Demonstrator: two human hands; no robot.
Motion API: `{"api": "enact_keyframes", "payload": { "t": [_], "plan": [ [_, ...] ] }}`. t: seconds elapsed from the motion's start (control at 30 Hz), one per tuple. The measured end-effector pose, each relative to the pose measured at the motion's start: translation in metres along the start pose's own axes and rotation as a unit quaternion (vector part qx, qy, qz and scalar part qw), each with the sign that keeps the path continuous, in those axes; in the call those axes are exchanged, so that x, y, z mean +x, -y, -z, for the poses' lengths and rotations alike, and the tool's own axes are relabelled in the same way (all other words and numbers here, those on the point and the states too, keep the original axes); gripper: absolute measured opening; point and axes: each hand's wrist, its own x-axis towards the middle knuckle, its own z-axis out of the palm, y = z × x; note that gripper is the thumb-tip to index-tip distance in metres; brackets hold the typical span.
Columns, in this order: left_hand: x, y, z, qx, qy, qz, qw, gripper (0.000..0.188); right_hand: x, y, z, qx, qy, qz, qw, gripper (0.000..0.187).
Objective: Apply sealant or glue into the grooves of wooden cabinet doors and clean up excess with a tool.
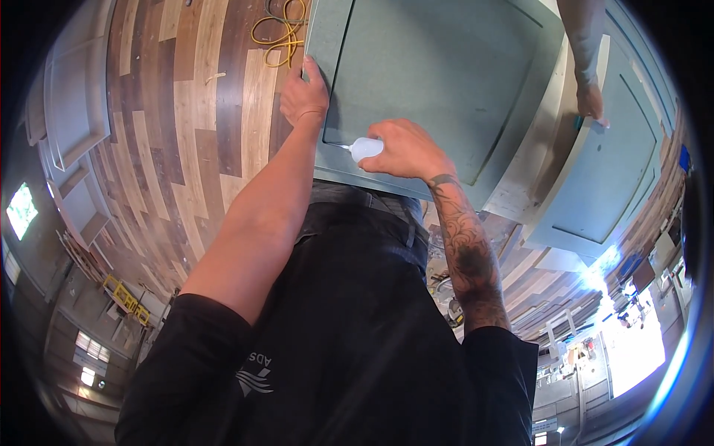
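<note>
In front of me lies a grey-green panelled cabinet door [439, 82] with a grooved inner frame. My left hand [303, 97] grips its left edge, partly hidden by the hand itself. Held in my right hand [410, 151] is a small white squeeze bottle [366, 150] with a thin nozzle. The bottle is tilted sideways, and its tip points left at the groove near the door's lower left corner. The fingers of my right hand wrap round the bottle.
Another person's hand [589, 100] touches the top of a second grey-green panel [602, 182] on the right. Yellow cord [285, 37] lies coiled on the wood-plank floor [201, 111]. White frames [78, 97] stand at far left, and a yellow level-like tool [125, 299] sits lower left.
</note>
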Motion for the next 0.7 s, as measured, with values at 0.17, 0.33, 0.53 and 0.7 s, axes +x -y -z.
{"api": "enact_keyframes", "payload": {
  "t": [0.17,0.33,0.53,0.7],
  "plan": [
    [0.000,0.000,0.000,-0.001,-0.009,0.000,1.000,0.066,0.000,-0.002,0.001,-0.008,-0.002,-0.009,1.000,0.048],
    [0.002,0.005,-0.001,-0.003,-0.006,-0.001,1.000,0.066,0.001,-0.002,-0.001,-0.004,0.011,-0.016,1.000,0.047],
    [0.005,0.007,-0.001,-0.002,-0.004,-0.005,1.000,0.065,0.001,-0.007,-0.003,-0.008,-0.008,-0.006,1.000,0.044],
    [0.006,0.007,-0.001,0.001,-0.004,-0.006,1.000,0.064,0.002,-0.016,-0.007,-0.002,-0.029,0.005,1.000,0.040]
  ]
}}
